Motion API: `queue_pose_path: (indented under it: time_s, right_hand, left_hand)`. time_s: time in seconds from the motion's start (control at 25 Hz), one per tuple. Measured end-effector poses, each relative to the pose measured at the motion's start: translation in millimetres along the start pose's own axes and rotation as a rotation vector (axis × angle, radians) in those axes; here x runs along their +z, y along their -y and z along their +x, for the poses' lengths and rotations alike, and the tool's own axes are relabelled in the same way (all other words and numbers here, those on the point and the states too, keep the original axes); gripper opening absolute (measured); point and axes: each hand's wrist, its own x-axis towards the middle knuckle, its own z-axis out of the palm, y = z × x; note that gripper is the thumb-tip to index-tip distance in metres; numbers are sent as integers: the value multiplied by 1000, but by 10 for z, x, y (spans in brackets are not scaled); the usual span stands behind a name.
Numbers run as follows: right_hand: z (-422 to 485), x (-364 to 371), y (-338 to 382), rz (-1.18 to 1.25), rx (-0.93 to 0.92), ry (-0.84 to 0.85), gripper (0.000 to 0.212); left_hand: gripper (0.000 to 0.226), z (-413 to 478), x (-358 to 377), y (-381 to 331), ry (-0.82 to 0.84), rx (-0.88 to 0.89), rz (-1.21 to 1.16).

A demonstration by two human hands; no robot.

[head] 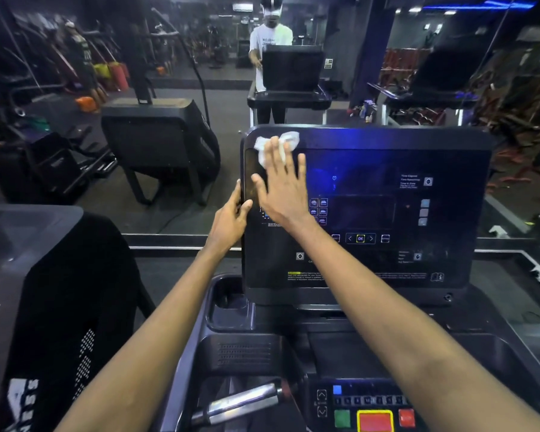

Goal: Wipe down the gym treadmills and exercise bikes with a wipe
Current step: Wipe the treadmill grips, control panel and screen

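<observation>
**Console wipe-down: hand and wipe positions**

Right hand [281, 185]: laid flat on the upper left area of the treadmill console [371, 272], palm toward the dark display face. Fingers straight and spread wide, pressing a white wipe [289, 140] against the panel. Wipe crumpled and trapped under the fingertips at the top left corner of the console, loose edges showing above and to the left of the fingers.

Left hand [231, 219]: gripping the left edge of the console, below the wipe. Thumb on the front face, remaining fingers curled round the edge toward the back and mostly hidden. Thumb just beside the heel of the right hand; contact between the two not discernible.

Console face: dark and glossy, with blue light reflected across the upper part. Lit OK key [360, 238] between two arrow keys, low on the display.

Below the console:
- cup holder [231, 304], recessed at lower left;
- silver handgrip [243, 403], lying at an angle near the bottom of the view;
- green button [342, 417], yellow-bordered red button [374, 420] and small red button [406, 416], in a row at the bottom edge.

Beyond the console: wall mirror [169, 42], showing a reflected person [272, 42] in a white T-shirt behind the console back. To the left: a black neighbouring machine [60, 291].
</observation>
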Motion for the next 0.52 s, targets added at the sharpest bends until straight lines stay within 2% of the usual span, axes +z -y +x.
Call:
queue_pose_path:
  time_s: [0.08,0.12,0.28,0.36,0.52]
  right_hand:
    - [45,33,45,-36,-112,23,69]
    - [85,37,39,-43,-108,10,68]
    - [191,-37,-155,6,182,-80,67]
    - [188,-38,-174,19,243,-97,69]
    - [225,35,70,0,-21,-27,69]
  left_hand:
    - [58,-28,6,-8,3,10,7]
    - [58,-32,-4,-3,6,7,0]
    - [59,-13,-83,-43,30,5,4]
    - [59,-11,-104,-61,38,2,3]
    - [60,-26,-98,-62,24,-11,-22]
